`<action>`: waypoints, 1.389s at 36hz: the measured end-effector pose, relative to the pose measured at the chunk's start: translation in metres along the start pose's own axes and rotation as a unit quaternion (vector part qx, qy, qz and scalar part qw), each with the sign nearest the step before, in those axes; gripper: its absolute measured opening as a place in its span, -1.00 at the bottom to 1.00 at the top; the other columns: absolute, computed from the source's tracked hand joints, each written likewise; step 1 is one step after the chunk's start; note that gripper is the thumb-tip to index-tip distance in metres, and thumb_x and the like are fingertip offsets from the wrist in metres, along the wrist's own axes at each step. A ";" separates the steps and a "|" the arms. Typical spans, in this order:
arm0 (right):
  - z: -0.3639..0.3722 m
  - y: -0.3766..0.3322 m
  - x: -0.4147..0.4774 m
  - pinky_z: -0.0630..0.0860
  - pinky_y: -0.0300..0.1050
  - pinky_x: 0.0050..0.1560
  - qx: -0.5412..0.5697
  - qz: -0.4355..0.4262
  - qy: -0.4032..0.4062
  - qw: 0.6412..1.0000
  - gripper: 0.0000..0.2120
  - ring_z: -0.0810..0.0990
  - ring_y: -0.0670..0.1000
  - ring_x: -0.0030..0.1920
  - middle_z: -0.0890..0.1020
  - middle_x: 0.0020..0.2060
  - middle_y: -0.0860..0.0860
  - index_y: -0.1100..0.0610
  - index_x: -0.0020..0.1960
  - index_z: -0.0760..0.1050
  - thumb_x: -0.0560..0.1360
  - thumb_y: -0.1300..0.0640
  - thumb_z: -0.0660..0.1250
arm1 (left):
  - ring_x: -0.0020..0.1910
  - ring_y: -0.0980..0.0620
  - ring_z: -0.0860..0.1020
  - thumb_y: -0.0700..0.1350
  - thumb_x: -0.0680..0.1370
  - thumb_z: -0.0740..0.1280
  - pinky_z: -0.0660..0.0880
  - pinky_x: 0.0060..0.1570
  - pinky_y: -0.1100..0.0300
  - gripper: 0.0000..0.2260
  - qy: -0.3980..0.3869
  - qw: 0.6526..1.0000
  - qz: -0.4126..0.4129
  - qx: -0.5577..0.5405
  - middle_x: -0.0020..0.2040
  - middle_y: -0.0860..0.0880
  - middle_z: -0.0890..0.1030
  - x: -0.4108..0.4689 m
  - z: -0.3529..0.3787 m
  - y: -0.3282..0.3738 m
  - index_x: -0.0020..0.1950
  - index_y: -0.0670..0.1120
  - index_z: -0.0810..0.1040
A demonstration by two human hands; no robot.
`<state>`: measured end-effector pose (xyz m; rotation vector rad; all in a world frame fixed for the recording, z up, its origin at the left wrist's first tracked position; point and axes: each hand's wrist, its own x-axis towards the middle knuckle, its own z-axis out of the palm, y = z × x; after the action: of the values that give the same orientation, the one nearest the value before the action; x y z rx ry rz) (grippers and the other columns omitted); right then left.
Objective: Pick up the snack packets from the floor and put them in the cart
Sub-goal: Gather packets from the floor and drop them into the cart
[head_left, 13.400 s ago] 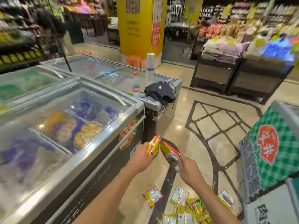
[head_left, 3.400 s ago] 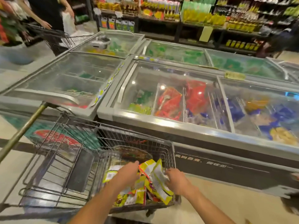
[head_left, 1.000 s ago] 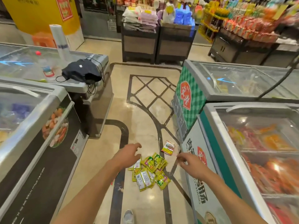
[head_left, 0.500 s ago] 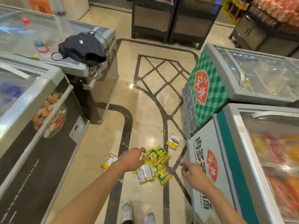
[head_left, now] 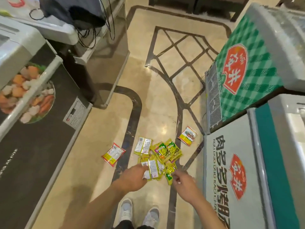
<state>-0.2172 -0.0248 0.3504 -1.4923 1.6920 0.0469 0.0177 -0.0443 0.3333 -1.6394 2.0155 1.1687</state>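
Several snack packets lie on the polished beige floor [head_left: 102,162], which has dark inlaid lines, in the aisle between chest freezers.

Left side: a chest freezer with a black side panel [head_left: 33,146] bearing a round food picture. Beyond it, at far left, a dark fabric bag [head_left: 72,12] with trailing cords rests on a second, steel-sided freezer [head_left: 105,63].

Left of centre: a single red-and-yellow packet [head_left: 113,153] lies flat, white back upward, just beside a dark floor line and apart from the main heap.

Centre: a loose pile of yellow-green packets [head_left: 162,152] overlaps on the floor, some face up, some showing white printed backs. The left hand [head_left: 132,179] reaches to the near-left edge of the pile, fingers extended and relaxed, their tips over a white-backed packet; nothing is gripped. The right hand [head_left: 184,184] is at the near-right edge of the pile, fingers loosely curled, the tips meeting a small yellow-green packet [head_left: 169,176]; whether they pinch it cannot be determined. A pair of pale shoes [head_left: 125,210] stands at the near edge, below the hands.

Right of centre: a red-and-white packet [head_left: 188,136] lies alone, near the corner of the right-hand freezers.

Right side: a white freezer with red emblems and dark lettering [head_left: 231,179] is near; a green-and-white checked freezer [head_left: 247,68] stands just beyond it.
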 end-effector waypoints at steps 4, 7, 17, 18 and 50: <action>0.049 0.036 0.068 0.49 -0.11 -0.14 0.002 0.016 -0.004 1.000 -0.77 0.56 -0.01 -0.21 0.58 -0.29 -0.03 0.03 0.04 0.56 0.45 0.15 0.20 | 0.36 -0.10 0.43 0.00 0.57 0.22 0.41 0.24 0.00 -0.54 -0.010 1.000 -0.019 -0.002 0.39 -0.04 0.41 0.061 0.046 -0.024 0.48 0.07 0.30; 0.097 0.072 0.131 0.50 -0.08 -0.11 -0.026 0.038 -0.013 0.999 -0.76 0.59 0.05 -0.09 0.61 -0.23 -0.05 0.03 0.02 0.55 0.42 0.09 0.19 | 0.35 -0.09 0.43 -0.02 0.55 0.24 0.42 0.27 -0.01 -0.54 -0.013 1.000 -0.023 -0.008 0.38 -0.06 0.42 0.119 0.090 -0.050 0.47 0.05 0.31; 0.261 0.200 0.333 0.44 -0.05 0.24 -0.122 0.048 -0.046 0.990 -0.70 0.48 0.13 0.25 0.49 0.23 0.12 0.13 0.19 0.53 0.49 0.11 0.22 | 0.37 -0.19 0.35 -0.12 0.57 0.24 0.44 0.24 -0.08 -0.66 -0.051 0.995 -0.015 0.090 0.38 -0.17 0.36 0.313 0.272 -0.125 0.35 -0.10 0.47; 0.273 0.212 0.349 0.43 -0.02 0.26 -0.133 0.046 -0.047 0.989 -0.68 0.46 0.14 0.29 0.44 0.27 0.13 0.12 0.20 0.52 0.49 0.11 0.21 | 0.38 -0.20 0.33 -0.13 0.57 0.25 0.43 0.24 -0.09 -0.65 -0.058 0.993 -0.008 0.099 0.40 -0.17 0.33 0.327 0.292 -0.130 0.35 -0.10 0.48; 0.318 0.259 0.399 0.24 0.01 0.45 -0.140 0.044 0.030 0.989 -0.50 0.20 0.15 0.47 0.12 0.52 0.09 0.21 0.49 0.19 0.58 0.11 0.13 | -0.11 -0.08 0.64 -0.12 -0.05 0.67 0.58 -0.34 0.21 -0.65 0.037 0.985 0.079 0.148 0.24 -0.14 0.60 0.389 0.396 -0.192 -0.33 -0.06 0.69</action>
<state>-0.2219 -0.0966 -0.2168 -1.6353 1.8572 0.3013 -0.0285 -0.0222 -0.2517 -1.4172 2.2724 0.8147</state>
